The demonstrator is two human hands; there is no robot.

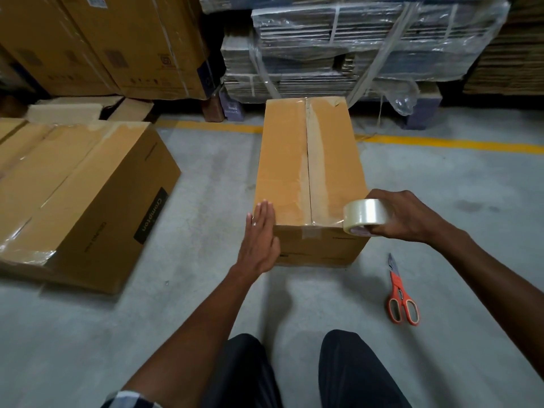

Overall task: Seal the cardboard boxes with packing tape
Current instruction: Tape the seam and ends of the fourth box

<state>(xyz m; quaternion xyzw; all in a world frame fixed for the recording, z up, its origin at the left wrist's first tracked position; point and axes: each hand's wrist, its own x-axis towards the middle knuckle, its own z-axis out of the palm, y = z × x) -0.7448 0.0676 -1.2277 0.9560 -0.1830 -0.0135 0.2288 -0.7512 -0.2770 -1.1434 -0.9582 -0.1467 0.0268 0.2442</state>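
A long cardboard box lies on the concrete floor straight ahead, its top seam covered by a strip of clear tape. My left hand is flat, fingers straight, pressing against the box's near left corner. My right hand grips a roll of clear packing tape at the box's near right corner. A stretch of tape runs from the roll over the near top edge. Orange-handled scissors lie on the floor to the right of the box, below my right forearm.
A larger taped box with dark printing lies to the left. Stacked cartons and shrink-wrapped flat cardboard stand behind a yellow floor line. My knees show at the bottom.
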